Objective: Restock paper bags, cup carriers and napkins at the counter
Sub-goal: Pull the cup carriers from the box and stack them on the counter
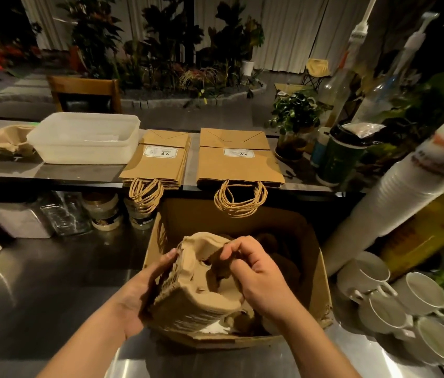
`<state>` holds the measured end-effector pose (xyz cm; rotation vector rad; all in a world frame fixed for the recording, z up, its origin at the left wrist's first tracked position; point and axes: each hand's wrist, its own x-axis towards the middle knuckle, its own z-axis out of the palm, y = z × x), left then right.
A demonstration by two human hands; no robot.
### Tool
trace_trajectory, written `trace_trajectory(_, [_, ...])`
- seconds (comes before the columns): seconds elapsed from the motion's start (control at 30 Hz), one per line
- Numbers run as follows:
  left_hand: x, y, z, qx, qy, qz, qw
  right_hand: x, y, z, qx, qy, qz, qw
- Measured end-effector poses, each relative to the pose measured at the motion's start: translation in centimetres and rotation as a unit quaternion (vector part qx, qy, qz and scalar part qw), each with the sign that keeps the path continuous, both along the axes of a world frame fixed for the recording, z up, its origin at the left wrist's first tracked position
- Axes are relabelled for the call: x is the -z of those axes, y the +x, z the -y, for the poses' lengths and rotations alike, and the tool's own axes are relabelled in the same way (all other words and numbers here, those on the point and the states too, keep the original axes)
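Cup-carrier step in hand: stack of cup carriers [196, 285] over the cardboard box [321, 285], cradled by left hand [139, 293], top edge pinched by right hand [256, 271]; next, probably lifting clear of the box toward the 2 paper bag piles [238, 159] beyond.

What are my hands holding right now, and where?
A stack of cup carriers: left hand grips its left side, right hand pinches the top carrier's upper edge.

- Bare steel table [52, 282] lies open left of the cardboard box [321, 285].
- Stacked white cups [395, 203] and mugs [379, 293] crowd the box's right side.
- Bag handles [240, 200] overhang the raised shelf [79, 173] just behind the box.
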<state>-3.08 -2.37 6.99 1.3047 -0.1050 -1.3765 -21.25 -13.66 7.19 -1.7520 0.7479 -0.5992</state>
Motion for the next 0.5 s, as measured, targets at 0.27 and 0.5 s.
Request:
trace_trajectory(0.27, [1.5, 0.3, 0.3, 0.019, 0.012, 0.005, 1.000, 1.0, 0.1, -0.3, -0.042, -0.018, -0.030, 0.999])
trace_trajectory(0.5, [1.2, -0.6, 0.7, 0.010, 0.012, -0.009, 1.000, 2.0, 0.5, 0.3, -0.061, -0.056, -0.078, 0.994])
